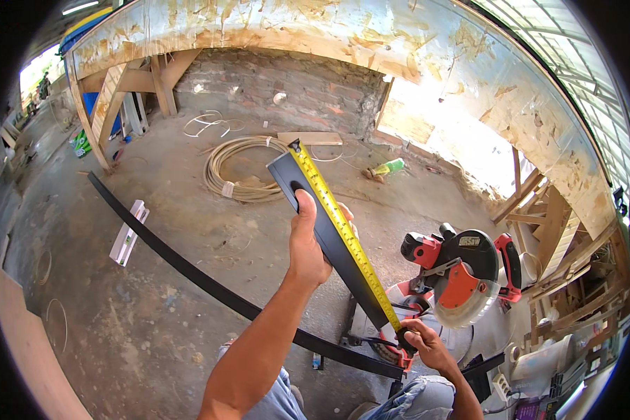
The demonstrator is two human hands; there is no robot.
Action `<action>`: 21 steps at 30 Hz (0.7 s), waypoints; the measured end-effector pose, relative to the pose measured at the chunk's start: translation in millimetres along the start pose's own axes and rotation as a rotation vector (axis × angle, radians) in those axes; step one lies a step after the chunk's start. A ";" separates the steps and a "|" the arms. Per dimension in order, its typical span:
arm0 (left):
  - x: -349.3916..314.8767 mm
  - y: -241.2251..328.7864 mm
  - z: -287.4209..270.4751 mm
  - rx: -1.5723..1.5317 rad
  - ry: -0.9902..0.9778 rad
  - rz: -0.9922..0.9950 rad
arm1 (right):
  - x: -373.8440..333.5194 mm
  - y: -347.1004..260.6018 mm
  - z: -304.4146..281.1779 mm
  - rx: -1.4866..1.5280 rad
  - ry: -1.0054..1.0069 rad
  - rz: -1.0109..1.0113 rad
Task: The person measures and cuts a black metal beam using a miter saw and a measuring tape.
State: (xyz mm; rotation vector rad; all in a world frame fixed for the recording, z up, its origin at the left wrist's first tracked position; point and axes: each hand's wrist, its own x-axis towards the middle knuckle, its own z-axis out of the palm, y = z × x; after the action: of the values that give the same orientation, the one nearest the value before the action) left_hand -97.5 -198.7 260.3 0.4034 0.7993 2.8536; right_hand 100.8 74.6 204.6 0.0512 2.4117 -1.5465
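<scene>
My left hand (309, 241) is closed around a short dark grey flat-sided bar (343, 262), its thumb against a dark oval spot on the face. The bar tilts from upper left to lower right above the floor. Along its right edge runs the yellow blade of a tape measure (350, 241), its hooked tip at the bar's upper end. My right hand (428, 344) grips the tape's dark case at the lower end; the case is partly hidden by the fingers. Just beyond that hand stands a red and black mitre saw (462, 276) with a round blade guard.
A long black strip (189, 269) stretches from the far left toward the saw's base. Coiled tan hose (220, 164), a plank (311, 138), a green-labelled bottle (388, 167) and a white-purple box (129, 234) lie on the concrete floor. Timber props (105, 105) stand at left.
</scene>
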 end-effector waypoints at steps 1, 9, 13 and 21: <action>-0.5 2.0 -0.6 0.001 0.000 0.001 | 0.0 -2.0 1.3 -0.026 -0.005 0.009; 0.1 5.4 6.4 -0.104 -0.009 -0.005 | -2.5 0.3 -0.2 -0.076 0.024 0.018; 6.8 20.0 -3.9 -0.134 0.052 0.011 | -5.6 -6.5 -5.7 -0.256 0.158 -0.134; 9.2 84.2 -58.3 -0.155 0.028 0.112 | -22.8 -49.1 -27.5 -0.590 0.435 -0.310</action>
State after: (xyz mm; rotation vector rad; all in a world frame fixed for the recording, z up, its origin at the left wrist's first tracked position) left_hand -129.5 -296.3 258.8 0.3999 0.5714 3.0047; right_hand 108.2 80.9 264.4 -0.1225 3.2617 -0.9242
